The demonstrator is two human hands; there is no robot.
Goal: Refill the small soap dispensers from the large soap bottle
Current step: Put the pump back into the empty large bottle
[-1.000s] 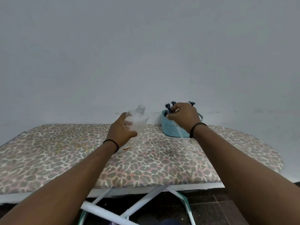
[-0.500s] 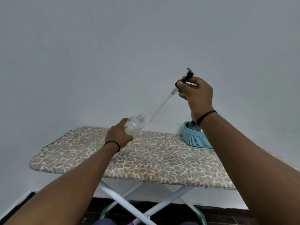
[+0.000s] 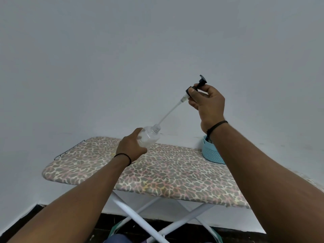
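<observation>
My left hand [image 3: 131, 147] grips a small clear dispenser bottle [image 3: 149, 137], tilted with its open threaded neck pointing up and to the right, above the board. My right hand [image 3: 207, 103] pinches a black pump head [image 3: 197, 86] held high; its thin clear dip tube [image 3: 171, 111] slants down to the left, and the tube's tip is at the bottle's mouth. The large soap bottle is not in sight.
An ironing board [image 3: 175, 172] with a leopard-print cover stands on white crossed legs [image 3: 140, 220] against a plain pale wall. A light-blue woven basket [image 3: 211, 152] sits at its far right, partly hidden behind my right forearm, with something dark inside.
My right hand lifted the black pump out of the basket and raised it. The tube's tip has now come down to the mouth of the bottle in my left hand.
</observation>
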